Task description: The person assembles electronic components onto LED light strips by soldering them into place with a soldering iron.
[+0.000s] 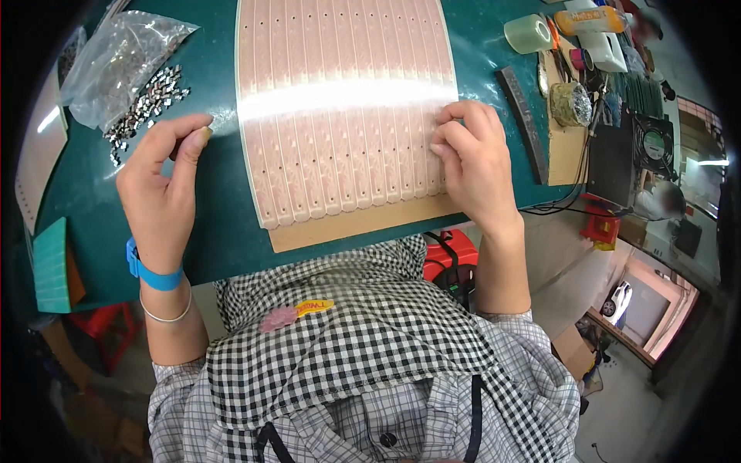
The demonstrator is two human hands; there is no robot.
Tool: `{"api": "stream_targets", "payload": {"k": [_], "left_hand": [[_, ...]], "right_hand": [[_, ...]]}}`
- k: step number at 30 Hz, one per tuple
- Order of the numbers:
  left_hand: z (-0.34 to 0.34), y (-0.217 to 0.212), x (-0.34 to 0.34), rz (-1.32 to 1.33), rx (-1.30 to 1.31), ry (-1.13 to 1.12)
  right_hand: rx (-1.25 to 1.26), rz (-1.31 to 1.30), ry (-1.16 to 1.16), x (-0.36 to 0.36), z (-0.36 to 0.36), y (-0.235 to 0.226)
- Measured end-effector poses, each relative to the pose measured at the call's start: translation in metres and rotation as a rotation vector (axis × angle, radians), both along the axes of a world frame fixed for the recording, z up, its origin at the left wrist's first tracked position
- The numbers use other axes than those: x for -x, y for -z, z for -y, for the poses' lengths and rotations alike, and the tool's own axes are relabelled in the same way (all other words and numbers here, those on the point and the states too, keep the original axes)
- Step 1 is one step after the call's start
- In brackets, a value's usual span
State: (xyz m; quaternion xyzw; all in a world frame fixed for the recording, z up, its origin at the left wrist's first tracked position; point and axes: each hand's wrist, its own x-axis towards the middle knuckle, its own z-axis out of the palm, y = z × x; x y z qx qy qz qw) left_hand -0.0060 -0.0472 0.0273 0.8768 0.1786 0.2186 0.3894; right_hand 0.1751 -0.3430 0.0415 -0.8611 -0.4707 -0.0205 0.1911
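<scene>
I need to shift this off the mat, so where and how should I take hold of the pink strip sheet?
Probably best by the near edge of the pink strip sheet, coming from your side: its tan backing overhangs the green mat there, so fingers can slip under. The right hand already presses its right edge; the left hand is off it.

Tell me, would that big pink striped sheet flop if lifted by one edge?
Probably: the pink sheet looks thin and lies flat on a tan backing board, so it would likely bend. Its glossy glare suggests slipperiness. The right hand presses its edge.
</scene>
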Motion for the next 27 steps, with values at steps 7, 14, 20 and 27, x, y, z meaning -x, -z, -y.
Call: {"api": "stream_targets", "payload": {"k": [7, 14, 20, 27], "left_hand": [[0.008, -0.003, 0.001, 0.005, 0.080, 0.038], [0.022, -0.010, 0.004, 0.012, 0.226, 0.113], [0.041, -0.013, 0.008, 0.037, 0.505, 0.152], [0.076, -0.015, -0.003, 0.048, 0.981, 0.345]], "right_hand": [[0.046, 0.076, -0.033, 0.000, -0.004, 0.006], [0.013, 0.131, 0.005, 0.003, -0.001, 0.008], [-0.171, -0.147, 0.120, -0.005, 0.011, -0.022], [-0.384, -0.582, -0.100, 0.031, -0.018, -0.031]]}}
